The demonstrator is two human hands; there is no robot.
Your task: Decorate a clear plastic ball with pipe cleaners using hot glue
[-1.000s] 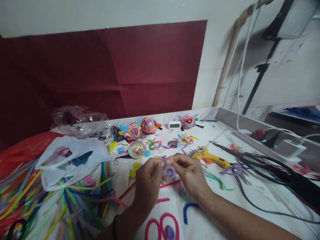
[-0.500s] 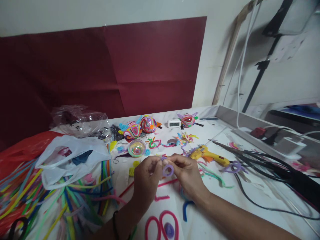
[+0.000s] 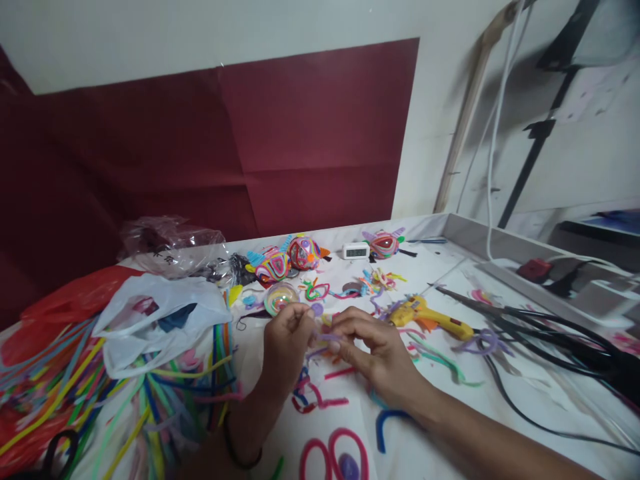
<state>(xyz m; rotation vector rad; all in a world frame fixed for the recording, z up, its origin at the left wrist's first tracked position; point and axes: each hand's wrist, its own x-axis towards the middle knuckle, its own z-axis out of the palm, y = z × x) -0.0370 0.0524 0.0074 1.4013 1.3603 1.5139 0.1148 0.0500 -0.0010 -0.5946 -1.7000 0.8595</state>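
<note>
My left hand (image 3: 287,347) is closed, its thumb and fingers pinched around one end of a thin purple pipe cleaner (image 3: 327,337). At the other end my right hand (image 3: 373,350) pinches the same piece between thumb and fingers. Both hands are just above the white table, a little apart. Below them lie pink pipe cleaner loops (image 3: 347,437) with a purple oval (image 3: 349,467) inside one. A blue curved piece (image 3: 385,427) rests under my right forearm. Just beyond my left hand is a round clear dish (image 3: 281,298).
A yellow glue gun (image 3: 433,316) and large scissors (image 3: 480,305) lie at the right, near a power strip (image 3: 545,290). Pipe cleaners and a white plastic bag (image 3: 160,313) fill the left. Decorated balls (image 3: 273,265) and a small clock (image 3: 356,251) stand at the back.
The purple piece between my hands was a round ring and now looks like a thin strip. My hands have moved slightly apart. The whole view has shifted a little to the left.
</note>
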